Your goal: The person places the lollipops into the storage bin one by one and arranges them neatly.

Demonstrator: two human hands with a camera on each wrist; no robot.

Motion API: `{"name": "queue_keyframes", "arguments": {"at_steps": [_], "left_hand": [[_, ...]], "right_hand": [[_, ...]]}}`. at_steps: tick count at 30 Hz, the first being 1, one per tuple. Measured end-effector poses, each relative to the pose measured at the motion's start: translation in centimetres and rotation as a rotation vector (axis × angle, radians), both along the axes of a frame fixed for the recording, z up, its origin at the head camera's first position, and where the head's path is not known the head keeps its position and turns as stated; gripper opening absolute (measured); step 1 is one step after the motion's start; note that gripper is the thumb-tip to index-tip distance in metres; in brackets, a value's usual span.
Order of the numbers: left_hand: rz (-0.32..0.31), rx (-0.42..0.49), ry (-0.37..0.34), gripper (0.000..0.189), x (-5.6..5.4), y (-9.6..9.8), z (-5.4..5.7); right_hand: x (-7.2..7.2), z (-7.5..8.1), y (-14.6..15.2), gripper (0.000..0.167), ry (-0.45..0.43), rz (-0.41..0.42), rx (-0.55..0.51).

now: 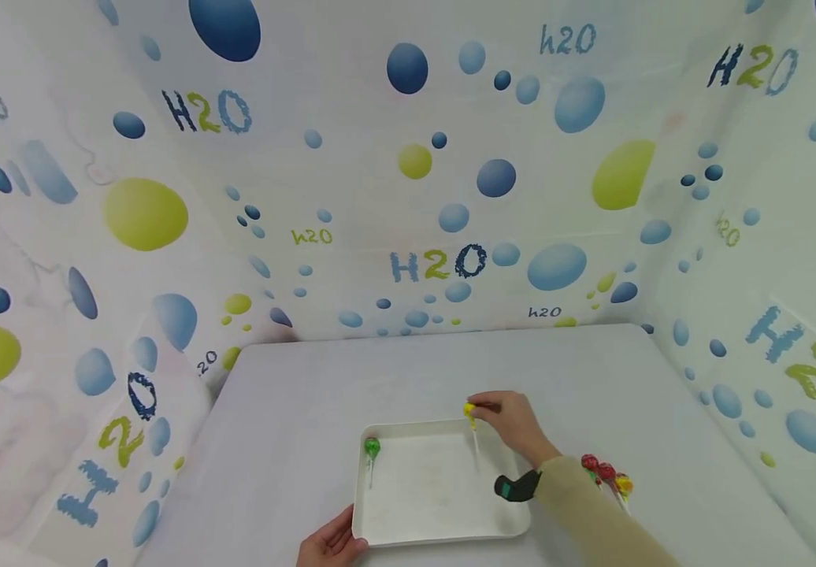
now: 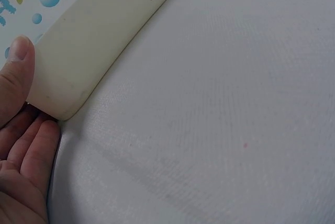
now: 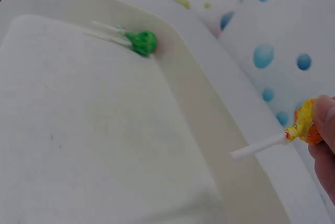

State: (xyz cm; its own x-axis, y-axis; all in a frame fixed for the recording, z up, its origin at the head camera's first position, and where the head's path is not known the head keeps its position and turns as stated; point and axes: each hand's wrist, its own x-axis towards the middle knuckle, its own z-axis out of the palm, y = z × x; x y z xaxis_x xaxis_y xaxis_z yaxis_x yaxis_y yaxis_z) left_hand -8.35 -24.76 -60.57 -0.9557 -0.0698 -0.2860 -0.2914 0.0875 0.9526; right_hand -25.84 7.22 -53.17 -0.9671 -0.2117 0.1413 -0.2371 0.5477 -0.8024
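One yellow lollipop, stick down, is pinched in your right hand above the far edge of the tray, near its right corner. Your left hand grips the tray's near left corner; a green lollipop lies in its far left corner. More lollipops rest beyond its right edge.

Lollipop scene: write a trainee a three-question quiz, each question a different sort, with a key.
1. Multiple choice: which hand holds the yellow lollipop? A) left B) right C) neither
2. True or false: the green lollipop lies inside the tray.
3. Fill in the blank: as the person sees it, the loose lollipops lie to the ____ of the tray.

Key: 1. B, the right hand. 2. True. 3. Right.
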Motion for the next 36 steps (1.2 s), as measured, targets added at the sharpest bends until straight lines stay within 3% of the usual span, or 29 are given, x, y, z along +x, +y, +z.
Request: {"name": "queue_keyframes", "arguments": {"at_steps": [7, 14, 20, 25, 36], "left_hand": [[0.000, -0.029, 0.038, 0.089, 0.2, 0.2, -0.1], [-0.017, -0.012, 0.054, 0.087, 0.2, 0.4, 0.3], [-0.011, 0.012, 0.043, 0.086, 0.3, 0.2, 0.2], [-0.017, 0.019, 0.036, 0.088, 0.2, 0.2, 0.1], [-0.025, 0.059, -0.036, 0.094, 0.0, -0.1, -0.2]], "right_hand": [[0.5, -1.8, -7.7, 0.016, -0.033, 0.171, 0.035], [1.4, -2.5, -12.3, 0.017, -0.037, 0.201, 0.122], [1.7, -3.9, -14.3, 0.016, 0.021, 0.172, 0.164], [1.7, -4.8, -14.9, 0.014, 0.017, 0.155, 0.176], [1.9, -4.7, -15.5, 0.006, 0.059, 0.144, 0.219]]}}
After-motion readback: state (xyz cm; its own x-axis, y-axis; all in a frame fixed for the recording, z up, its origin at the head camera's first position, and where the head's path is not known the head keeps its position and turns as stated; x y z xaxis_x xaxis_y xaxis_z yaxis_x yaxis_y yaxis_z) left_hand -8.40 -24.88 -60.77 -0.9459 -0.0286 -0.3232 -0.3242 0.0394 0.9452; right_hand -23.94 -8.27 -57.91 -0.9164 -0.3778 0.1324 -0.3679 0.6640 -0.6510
